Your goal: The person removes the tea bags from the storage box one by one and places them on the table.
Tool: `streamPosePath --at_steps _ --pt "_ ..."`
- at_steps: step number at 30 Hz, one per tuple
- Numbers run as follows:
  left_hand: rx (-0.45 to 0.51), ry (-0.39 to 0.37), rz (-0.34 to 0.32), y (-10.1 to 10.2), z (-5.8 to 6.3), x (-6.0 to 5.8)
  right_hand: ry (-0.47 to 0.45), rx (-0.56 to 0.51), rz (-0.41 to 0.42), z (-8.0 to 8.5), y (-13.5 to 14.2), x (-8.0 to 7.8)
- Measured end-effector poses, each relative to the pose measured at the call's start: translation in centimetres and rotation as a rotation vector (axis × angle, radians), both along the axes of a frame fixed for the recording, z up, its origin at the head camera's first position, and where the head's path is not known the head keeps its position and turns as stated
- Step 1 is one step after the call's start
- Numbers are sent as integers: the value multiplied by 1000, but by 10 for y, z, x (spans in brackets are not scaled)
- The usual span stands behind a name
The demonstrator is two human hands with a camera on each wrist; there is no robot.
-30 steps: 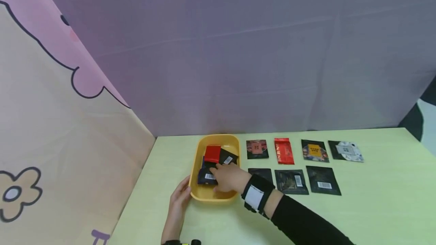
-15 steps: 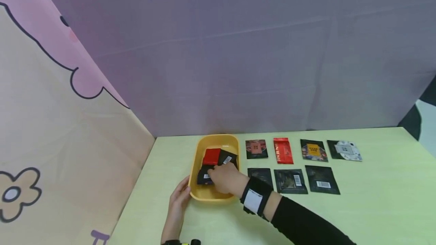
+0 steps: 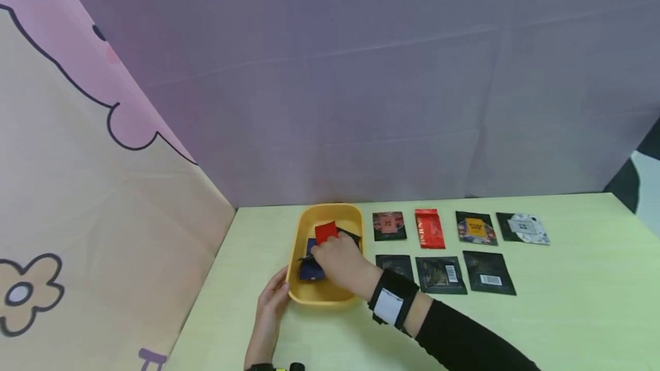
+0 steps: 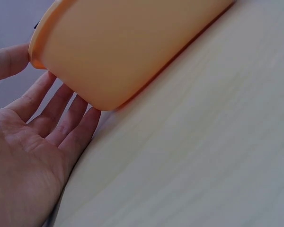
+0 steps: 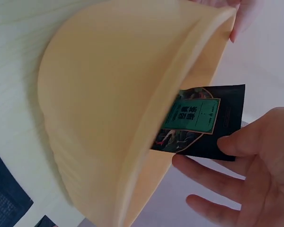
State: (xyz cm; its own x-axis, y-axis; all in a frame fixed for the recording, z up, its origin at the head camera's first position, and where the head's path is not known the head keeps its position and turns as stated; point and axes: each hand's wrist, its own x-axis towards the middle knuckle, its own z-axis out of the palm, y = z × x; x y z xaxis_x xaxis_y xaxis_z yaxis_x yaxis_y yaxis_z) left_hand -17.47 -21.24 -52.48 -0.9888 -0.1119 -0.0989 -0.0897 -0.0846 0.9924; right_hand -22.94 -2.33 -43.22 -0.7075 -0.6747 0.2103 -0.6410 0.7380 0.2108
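In the right wrist view, my right hand (image 5: pixel 255 165) pinches a corner of a black tea sachet with a green label (image 5: pixel 194 116) between thumb and fingers. The sachet is partly hidden behind the yellow bin's wall (image 5: pixel 109 94). From the head view, the right hand (image 3: pixel 342 262) is inside the yellow bin (image 3: pixel 330 302), above a dark blue packet (image 3: pixel 311 271) and beside a red packet (image 3: pixel 325 232). Against the bin's left side rests my left hand (image 3: pixel 273 296). Its thumb touches the rim and its extended fingers touch the outer wall in the left wrist view.
Right of the bin lie two rows of packets. The back row has a red packet (image 3: pixel 430 229), a yellow-labelled one (image 3: pixel 476 228) and a white-patterned one (image 3: pixel 526 228), among others. The front row has dark packets with barcodes (image 3: pixel 490 273). A grey cloth (image 3: pixel 361 102) hangs behind the table.
My right hand has picked up the sachet and tilted it nearly edge-on, exposing the dark blue packet beneath. The red packet has shifted slightly. The left hand has stayed still.
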Motion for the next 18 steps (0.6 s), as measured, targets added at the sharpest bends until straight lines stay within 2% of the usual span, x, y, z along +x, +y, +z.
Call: streamPosePath --at_steps 4,9,18 --pt "0 -19 9 1 1 0 -11 -31 24 4 5 0" --pt "5 -26 13 2 2 0 -18 -122 77 7 12 2" --pt "1 -8 12 1 1 1 52 -288 174 1 32 17"
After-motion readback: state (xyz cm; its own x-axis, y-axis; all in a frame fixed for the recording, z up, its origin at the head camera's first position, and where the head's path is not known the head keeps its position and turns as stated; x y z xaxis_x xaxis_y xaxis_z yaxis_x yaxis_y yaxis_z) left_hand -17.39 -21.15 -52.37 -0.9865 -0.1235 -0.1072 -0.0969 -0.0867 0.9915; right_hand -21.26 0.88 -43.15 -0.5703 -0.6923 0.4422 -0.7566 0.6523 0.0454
